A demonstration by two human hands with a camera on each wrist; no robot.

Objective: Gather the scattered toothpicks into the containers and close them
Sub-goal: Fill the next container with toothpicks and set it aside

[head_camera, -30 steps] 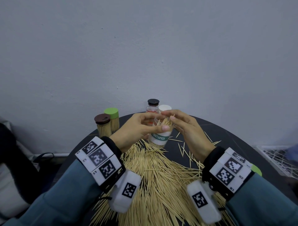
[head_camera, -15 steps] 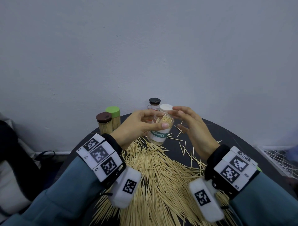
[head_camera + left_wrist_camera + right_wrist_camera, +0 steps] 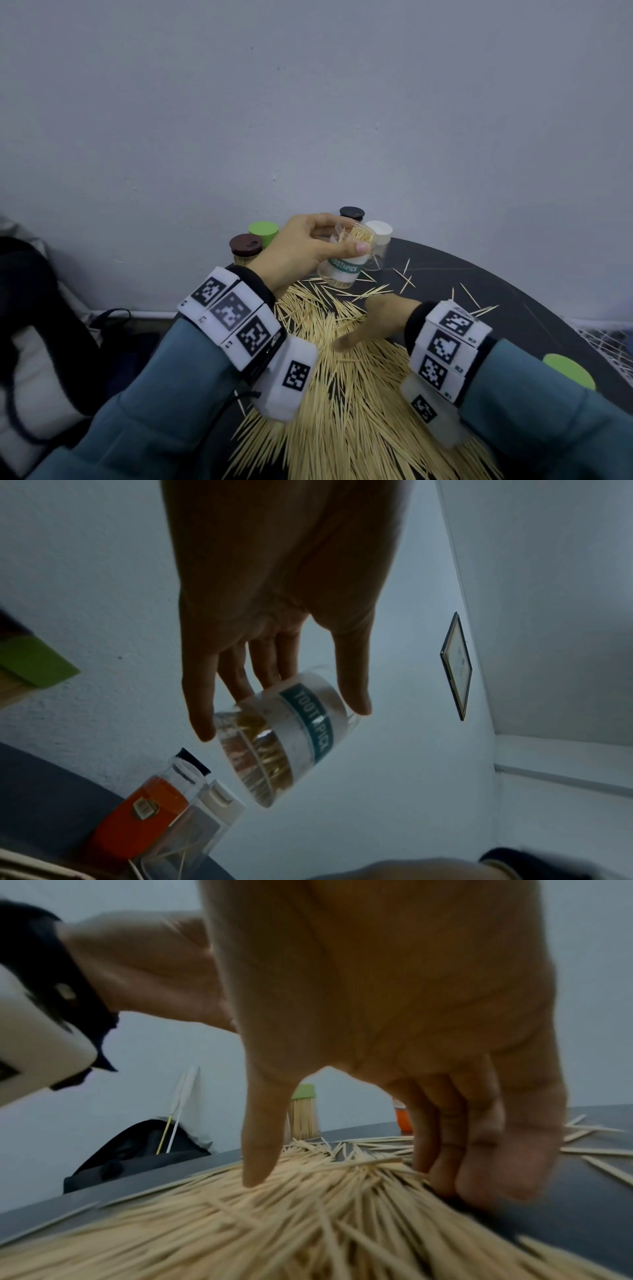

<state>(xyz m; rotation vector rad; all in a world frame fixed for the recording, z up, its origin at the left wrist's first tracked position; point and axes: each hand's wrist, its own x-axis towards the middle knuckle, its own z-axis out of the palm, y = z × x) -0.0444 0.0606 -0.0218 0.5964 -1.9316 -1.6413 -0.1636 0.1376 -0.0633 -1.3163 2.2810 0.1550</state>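
Note:
My left hand (image 3: 342, 236) grips a clear toothpick container (image 3: 342, 270) with a teal label, tilted and lifted above the table. Its open mouth shows toothpicks inside. In the left wrist view, the thumb and fingers of the left hand (image 3: 281, 718) wrap the container (image 3: 291, 739). A large pile of scattered toothpicks (image 3: 342, 394) covers the near half of the black table (image 3: 513, 308). My right hand (image 3: 363, 325) is down on the pile's far edge. In the right wrist view the right hand (image 3: 369, 1180) has thumb and fingers spread apart, touching the toothpicks (image 3: 274, 1231) and holding none.
Closed containers stand at the back by the wall: brown lid (image 3: 246, 244), green lid (image 3: 263, 231), black lid (image 3: 351, 213), white lid (image 3: 378, 233). A loose green lid (image 3: 568, 371) lies at the right. Stray toothpicks (image 3: 407, 281) dot the far right. A wire rack (image 3: 609, 339) sits beyond the table's edge.
My right hand left the container's mouth and dropped to the pile with fingers spread. The left hand raised the container and tilted it further.

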